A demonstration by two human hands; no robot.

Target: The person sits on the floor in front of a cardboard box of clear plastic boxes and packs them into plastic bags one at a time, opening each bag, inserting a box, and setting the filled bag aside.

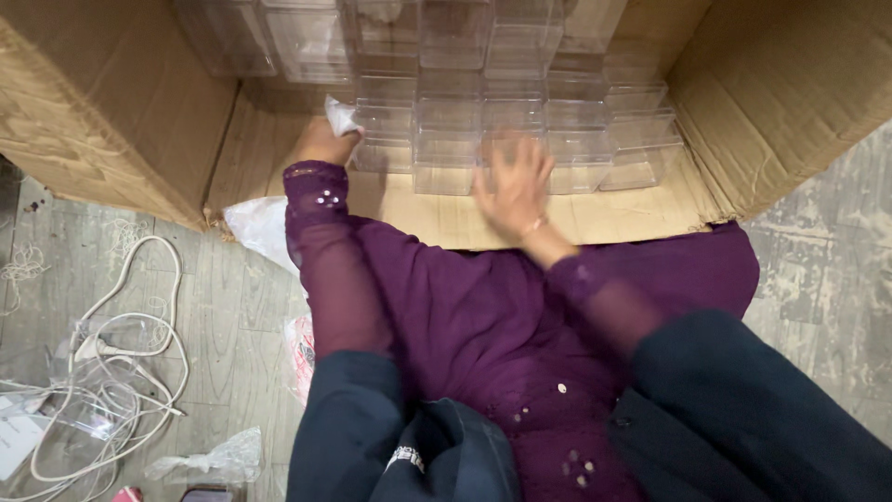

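Several clear plastic boxes [465, 112] are stacked in rows inside a large open cardboard carton [111, 102]. My left hand [325, 139] is closed around a small white cloth or tissue [340, 116] at the left end of the front row. Blurred by motion, my right hand [516, 186] has its fingers spread over the front boxes [576, 153] near the middle. I cannot tell whether it touches them. Both arms wear purple sleeves [325, 242].
The carton's bottom flap [446, 218] lies flat in front of the boxes. On the grey floor to the left lie white cables [121, 372], clear plastic wrap [209, 460] and a white bag [260, 228]. A dark garment [725, 418] covers my lap.
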